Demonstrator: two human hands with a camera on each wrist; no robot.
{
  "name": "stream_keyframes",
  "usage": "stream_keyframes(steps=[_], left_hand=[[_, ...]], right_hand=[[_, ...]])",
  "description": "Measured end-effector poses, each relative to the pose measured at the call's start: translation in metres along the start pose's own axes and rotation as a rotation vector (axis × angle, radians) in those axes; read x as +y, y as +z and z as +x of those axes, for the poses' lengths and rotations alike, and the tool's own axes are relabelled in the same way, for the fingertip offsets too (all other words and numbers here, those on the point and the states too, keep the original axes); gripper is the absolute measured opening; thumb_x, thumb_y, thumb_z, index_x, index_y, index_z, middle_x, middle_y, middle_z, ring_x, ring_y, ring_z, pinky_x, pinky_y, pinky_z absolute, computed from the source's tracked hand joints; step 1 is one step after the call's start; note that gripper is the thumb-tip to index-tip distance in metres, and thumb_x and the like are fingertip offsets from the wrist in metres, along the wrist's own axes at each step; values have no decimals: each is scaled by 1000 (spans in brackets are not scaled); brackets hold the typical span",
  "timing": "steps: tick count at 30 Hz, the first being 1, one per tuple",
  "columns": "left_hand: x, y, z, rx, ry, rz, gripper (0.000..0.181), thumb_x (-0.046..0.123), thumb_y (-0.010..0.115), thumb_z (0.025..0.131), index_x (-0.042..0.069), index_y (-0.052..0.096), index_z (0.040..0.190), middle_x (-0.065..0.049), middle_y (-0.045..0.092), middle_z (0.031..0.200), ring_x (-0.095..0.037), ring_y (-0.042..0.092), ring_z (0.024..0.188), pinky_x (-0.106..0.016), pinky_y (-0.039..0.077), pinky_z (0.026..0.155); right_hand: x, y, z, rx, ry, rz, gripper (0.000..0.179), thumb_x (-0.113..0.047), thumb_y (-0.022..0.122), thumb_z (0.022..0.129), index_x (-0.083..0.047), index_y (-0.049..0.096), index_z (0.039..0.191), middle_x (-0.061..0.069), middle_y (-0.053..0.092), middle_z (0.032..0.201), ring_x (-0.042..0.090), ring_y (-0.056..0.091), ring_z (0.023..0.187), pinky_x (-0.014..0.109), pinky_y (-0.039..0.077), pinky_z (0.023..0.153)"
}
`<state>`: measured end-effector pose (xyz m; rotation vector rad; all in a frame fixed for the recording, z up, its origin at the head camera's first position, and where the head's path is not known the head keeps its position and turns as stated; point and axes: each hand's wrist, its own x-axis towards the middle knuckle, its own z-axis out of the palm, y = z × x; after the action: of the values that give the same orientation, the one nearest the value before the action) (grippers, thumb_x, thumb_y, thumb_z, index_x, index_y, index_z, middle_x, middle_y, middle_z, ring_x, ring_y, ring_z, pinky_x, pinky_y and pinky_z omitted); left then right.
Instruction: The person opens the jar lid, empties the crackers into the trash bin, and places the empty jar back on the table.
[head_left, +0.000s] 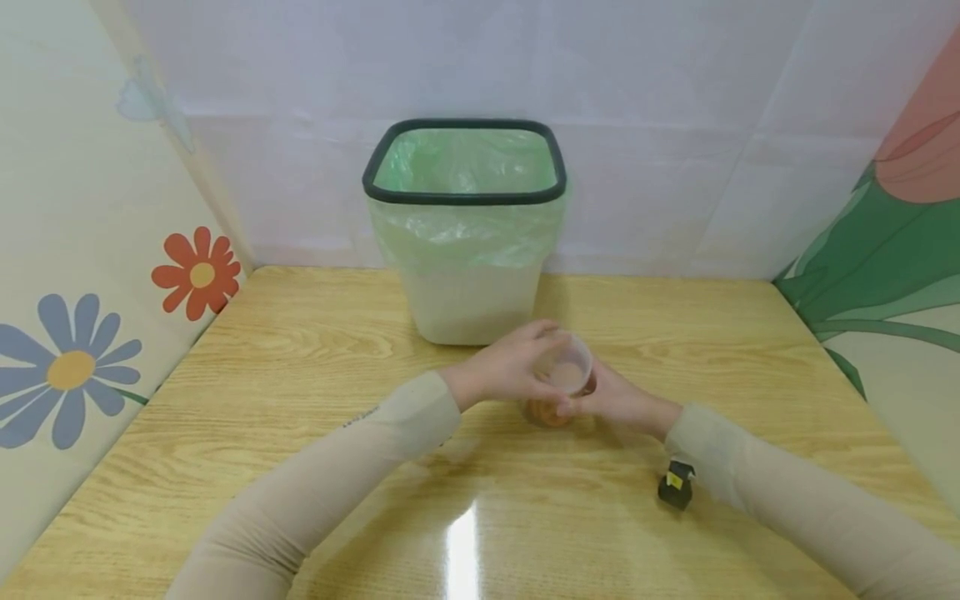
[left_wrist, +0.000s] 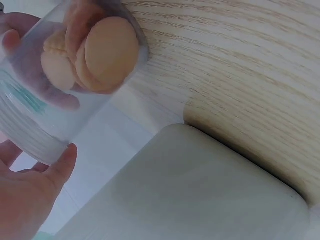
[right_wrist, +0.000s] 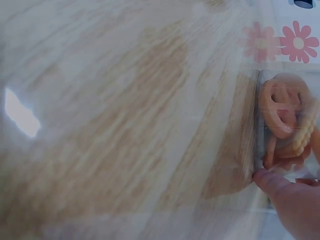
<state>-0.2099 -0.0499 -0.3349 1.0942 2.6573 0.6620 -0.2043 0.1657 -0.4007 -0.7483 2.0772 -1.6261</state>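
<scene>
Between the two hands, a clear plastic jar (head_left: 542,414) stands close over the table, holding several round tan biscuits (left_wrist: 111,54) and a pretzel-shaped one (right_wrist: 275,112). Its translucent lid (left_wrist: 30,125) is on top. My left hand (head_left: 517,364) reaches over from the left and grips the lid, thumb and fingers at its edge. From the right, my right hand (head_left: 618,400) holds the jar's body, its fingers seen through the clear wall in the left wrist view. In the right wrist view a fingertip (right_wrist: 272,182) presses near the jar's bottom edge.
A pale waste bin (head_left: 476,304) with a dark rim and green liner bag stands behind the hands, near the back wall. A small black object (head_left: 676,486) with a yellow mark lies by the right sleeve. Flower-patterned panels border the wooden table (head_left: 300,333).
</scene>
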Motion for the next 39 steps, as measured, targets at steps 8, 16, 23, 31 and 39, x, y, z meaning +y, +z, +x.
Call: stream_keyframes(steps=[8,16,23,31,39], left_hand=[[2,1,-1,22,-15,13,77,37,78,88,10,44,152,-21,29,160,-36,31,147,-48,28,120],[3,3,-1,46,-16,21,79,39,80,86,8,45,150,-23,32,158,-38,33,146,-49,29,119],[7,3,-3,48,-48,24,81,41,80,86,9,45,151,-23,32,158,-37,32,146,-49,29,119],[10,6,-5,82,-84,20,79,42,78,88,8,45,151,-24,32,158,-38,35,144,-51,33,117],[14,3,-2,161,-65,67,76,46,79,85,8,52,145,-25,42,150,-39,44,137,-50,39,113]], right_hand=[[0,-1,-1,2,-2,1,103,-13,80,83,1,11,158,30,40,149,42,45,133,43,39,109],[1,0,-1,-17,13,15,103,-12,79,85,-3,9,159,27,37,151,41,44,134,48,38,111],[-2,1,-2,-18,27,19,103,-11,78,85,-3,8,160,27,36,153,43,42,135,57,33,113],[-3,2,-2,-13,22,2,100,-7,75,85,-4,9,160,26,31,156,44,39,137,59,32,113],[-4,0,-2,-24,39,16,101,-6,76,86,-5,8,160,25,32,156,40,40,137,54,34,114]])
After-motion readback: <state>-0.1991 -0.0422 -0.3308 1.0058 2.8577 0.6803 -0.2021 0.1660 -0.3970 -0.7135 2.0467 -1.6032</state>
